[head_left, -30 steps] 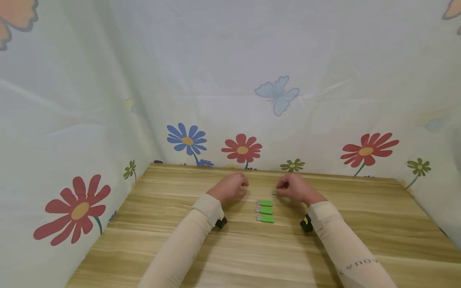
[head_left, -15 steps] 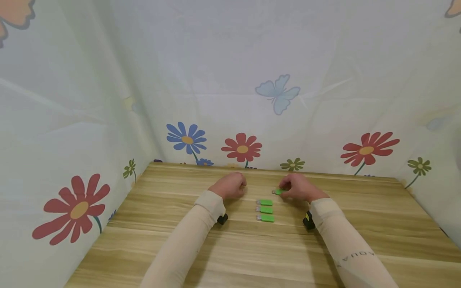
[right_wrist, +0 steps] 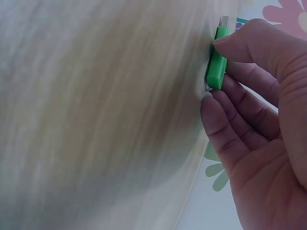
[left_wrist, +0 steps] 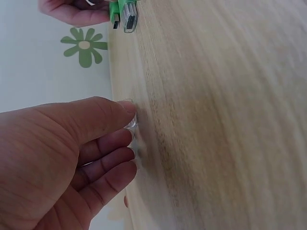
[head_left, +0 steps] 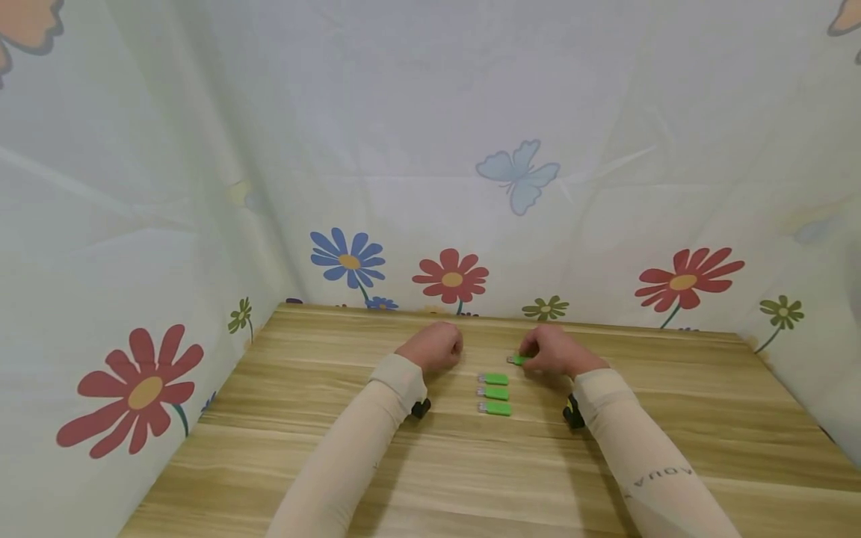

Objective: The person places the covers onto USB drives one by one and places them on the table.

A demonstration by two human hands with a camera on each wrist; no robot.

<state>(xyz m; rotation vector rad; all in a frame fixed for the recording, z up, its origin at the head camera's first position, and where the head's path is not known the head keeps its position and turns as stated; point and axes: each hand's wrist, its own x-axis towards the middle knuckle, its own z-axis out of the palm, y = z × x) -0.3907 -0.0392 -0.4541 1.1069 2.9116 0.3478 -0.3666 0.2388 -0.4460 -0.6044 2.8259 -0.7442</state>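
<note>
In the right wrist view, a green USB stick (right_wrist: pixel 218 62) with its metal plug bare is pinched between the thumb and fingers of my right hand (right_wrist: pixel 268 96). It lies low at the tabletop, plug pointing left in the head view. My left hand (head_left: pixel 433 347) is to its left, a short gap away. Between that thumb and forefinger I see a small clear plastic cap (left_wrist: pixel 133 120), partly hidden by the thumb. Three more green USB sticks lie in a column nearer to me: the far one (head_left: pixel 495 379), the middle one (head_left: pixel 494 393) and the near one (head_left: pixel 495 409).
The wood-grain table (head_left: pixel 471 478) ends at a pale curtain (head_left: pixel 403 164) printed with flowers and a butterfly. Another curtain panel (head_left: pixel 134 261) stands along the left side. Each wrist wears a small black camera, such as the right one (head_left: pixel 573 413).
The right fingers have shifted on the USB stick, and its green body shows where earlier only the plug did. The left hand has turned slightly, fingers more tucked. The three sticks lie unmoved.
</note>
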